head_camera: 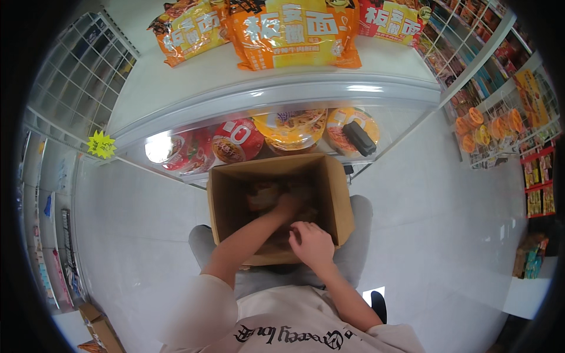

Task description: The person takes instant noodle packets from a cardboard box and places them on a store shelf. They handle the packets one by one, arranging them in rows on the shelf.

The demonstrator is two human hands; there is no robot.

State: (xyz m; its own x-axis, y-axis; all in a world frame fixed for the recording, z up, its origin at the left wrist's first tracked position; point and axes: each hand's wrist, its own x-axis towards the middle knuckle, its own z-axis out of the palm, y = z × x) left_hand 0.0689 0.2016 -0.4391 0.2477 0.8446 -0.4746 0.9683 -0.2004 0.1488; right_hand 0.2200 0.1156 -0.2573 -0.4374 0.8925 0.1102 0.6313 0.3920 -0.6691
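An open cardboard box (344,198) rests in front of me between my knees. Deep inside it reaches my left hand (291,205), blurred and in shadow, so whether it grips anything cannot be made out. Dim packages (262,196) with red and white print lie at the bottom of the box, near the left hand. My right hand (312,242) hovers over the near side of the box opening, its fingers loosely curled and the thumb apart, with nothing visible in it.
Beyond the box stands a glass-fronted case (265,97) holding instant noodle bowls (289,128). A black object (359,137) is at its right side. Noodle packs (293,35) lie on its white top. Wire racks flank it; a cardboard box (101,328) sits lower left.
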